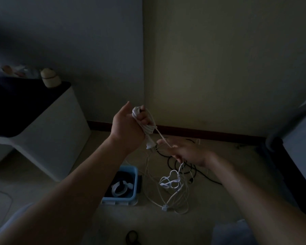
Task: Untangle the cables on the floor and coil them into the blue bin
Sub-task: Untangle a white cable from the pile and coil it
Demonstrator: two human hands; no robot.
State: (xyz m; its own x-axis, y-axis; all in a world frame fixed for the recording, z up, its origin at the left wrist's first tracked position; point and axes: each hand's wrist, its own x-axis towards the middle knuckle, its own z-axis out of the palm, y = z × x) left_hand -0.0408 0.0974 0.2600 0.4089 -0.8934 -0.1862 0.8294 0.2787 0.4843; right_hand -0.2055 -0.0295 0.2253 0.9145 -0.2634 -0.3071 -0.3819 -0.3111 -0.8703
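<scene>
My left hand [129,124] is raised and grips a bundle of white cable [145,126] coiled round its fingers, a white plug end hanging below the fist. From the bundle one strand runs down to my right hand [187,152], which pinches it loosely between the fingers. Below that hand the same cable drops into a white tangle [173,184] on the floor. A black cable [193,171] loops on the floor behind it. The blue bin [133,175] stands on the floor under my left forearm, with a coiled white cable [119,189] inside.
A white cabinet [48,131] with a dark top stands at the left, small objects on it. Walls meet in a corner ahead, with a dark skirting board. A dark piece of furniture [293,156] fills the right edge. A small black object [132,236] lies near the bottom.
</scene>
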